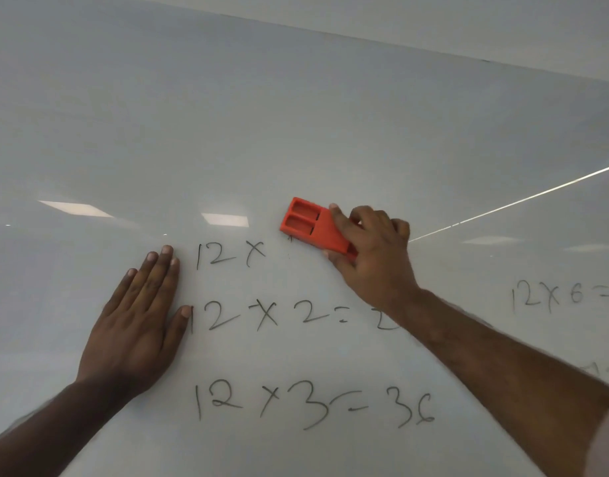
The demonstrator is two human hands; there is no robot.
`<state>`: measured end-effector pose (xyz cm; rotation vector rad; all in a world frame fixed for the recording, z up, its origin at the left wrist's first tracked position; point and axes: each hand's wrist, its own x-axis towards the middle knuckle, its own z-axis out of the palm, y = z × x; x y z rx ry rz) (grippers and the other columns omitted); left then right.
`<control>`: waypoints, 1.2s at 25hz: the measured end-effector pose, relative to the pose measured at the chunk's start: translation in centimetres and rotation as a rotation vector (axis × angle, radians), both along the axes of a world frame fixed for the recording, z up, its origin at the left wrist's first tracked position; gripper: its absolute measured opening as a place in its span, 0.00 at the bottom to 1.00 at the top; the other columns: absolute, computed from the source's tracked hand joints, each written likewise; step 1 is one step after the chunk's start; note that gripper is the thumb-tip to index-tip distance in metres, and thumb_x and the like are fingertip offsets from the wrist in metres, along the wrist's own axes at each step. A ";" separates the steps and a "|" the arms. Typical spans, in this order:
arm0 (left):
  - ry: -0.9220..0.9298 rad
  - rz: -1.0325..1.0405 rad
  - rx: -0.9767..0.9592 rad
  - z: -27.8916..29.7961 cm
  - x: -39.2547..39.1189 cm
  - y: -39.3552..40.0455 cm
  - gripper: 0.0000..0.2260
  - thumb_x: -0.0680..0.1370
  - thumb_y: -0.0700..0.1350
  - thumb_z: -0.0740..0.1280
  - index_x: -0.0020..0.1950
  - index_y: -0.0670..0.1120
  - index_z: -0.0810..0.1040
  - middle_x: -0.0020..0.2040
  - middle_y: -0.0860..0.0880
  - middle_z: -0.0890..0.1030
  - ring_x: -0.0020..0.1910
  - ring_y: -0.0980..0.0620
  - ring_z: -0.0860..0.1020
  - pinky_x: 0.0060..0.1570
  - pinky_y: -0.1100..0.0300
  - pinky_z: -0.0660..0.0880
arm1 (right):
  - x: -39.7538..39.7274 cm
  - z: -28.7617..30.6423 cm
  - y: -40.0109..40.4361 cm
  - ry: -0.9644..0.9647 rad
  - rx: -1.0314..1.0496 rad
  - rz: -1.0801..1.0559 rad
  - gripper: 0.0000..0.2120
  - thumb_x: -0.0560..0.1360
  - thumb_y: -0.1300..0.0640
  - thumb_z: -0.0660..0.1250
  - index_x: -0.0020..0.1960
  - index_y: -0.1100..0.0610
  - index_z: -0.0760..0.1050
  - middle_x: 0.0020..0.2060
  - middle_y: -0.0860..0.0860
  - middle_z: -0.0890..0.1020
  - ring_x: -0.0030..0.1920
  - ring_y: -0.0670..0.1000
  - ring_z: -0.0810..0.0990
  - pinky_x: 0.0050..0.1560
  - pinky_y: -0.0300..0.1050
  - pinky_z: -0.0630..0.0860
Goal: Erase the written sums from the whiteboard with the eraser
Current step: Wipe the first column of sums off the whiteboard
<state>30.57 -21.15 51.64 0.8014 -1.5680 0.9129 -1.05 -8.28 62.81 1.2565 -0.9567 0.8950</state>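
A whiteboard (296, 132) fills the view. My right hand (372, 249) grips an orange eraser (310, 223), pressed to the board at the right end of the top line. Only "12 x" (229, 254) is left of that line. Below it stand "12 x 2 =" (261, 315), its result partly behind my right forearm, and "12 x 3 = 36" (313, 402). My left hand (137, 318) lies flat on the board with fingers spread, just left of the sums, its thumb touching the "1" of the second line.
More faint writing, "12 x 6 =" (554, 296), runs off the right edge, with another trace below it. The board's top edge (399, 44) crosses the upper view. Ceiling lights reflect on the board left of the eraser.
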 end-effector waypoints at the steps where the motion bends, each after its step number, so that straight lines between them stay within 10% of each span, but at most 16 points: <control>1: -0.002 -0.002 0.002 -0.1 0.1 0.0 0.31 0.83 0.55 0.51 0.83 0.40 0.54 0.84 0.45 0.54 0.83 0.51 0.50 0.81 0.56 0.46 | 0.6 -0.9 -0.4 0.042 0.024 0.019 0.31 0.71 0.42 0.65 0.72 0.53 0.72 0.52 0.51 0.75 0.51 0.54 0.75 0.52 0.48 0.59; 7: 0.023 -0.019 0.012 -0.9 0.1 0.1 0.30 0.84 0.55 0.51 0.83 0.41 0.55 0.84 0.45 0.55 0.83 0.51 0.51 0.81 0.55 0.47 | -1.7 -1.6 1.3 0.351 0.151 -0.028 0.29 0.76 0.40 0.61 0.74 0.52 0.71 0.54 0.51 0.76 0.52 0.53 0.75 0.54 0.49 0.60; 14: 0.018 -0.045 -0.021 -0.9 0.3 -0.1 0.29 0.84 0.53 0.52 0.82 0.40 0.57 0.83 0.45 0.56 0.83 0.52 0.51 0.81 0.55 0.48 | 3.4 0.7 -1.7 0.073 -0.003 0.082 0.31 0.71 0.42 0.69 0.71 0.53 0.73 0.50 0.51 0.75 0.49 0.54 0.75 0.51 0.46 0.57; 21: 0.000 -0.047 -0.036 -1.3 0.7 -0.3 0.28 0.84 0.52 0.52 0.82 0.40 0.57 0.83 0.45 0.57 0.83 0.50 0.53 0.81 0.53 0.50 | 1.5 -1.4 -1.3 0.480 0.095 0.014 0.29 0.77 0.40 0.63 0.73 0.54 0.71 0.52 0.52 0.76 0.51 0.53 0.75 0.54 0.50 0.61; 30: -0.018 -0.006 -0.016 -1.2 0.9 -0.4 0.30 0.84 0.53 0.52 0.83 0.41 0.55 0.84 0.44 0.54 0.83 0.50 0.51 0.81 0.54 0.48 | 8.2 -0.7 -4.8 0.187 -0.015 0.168 0.31 0.74 0.41 0.67 0.72 0.55 0.72 0.51 0.52 0.75 0.49 0.54 0.75 0.52 0.50 0.61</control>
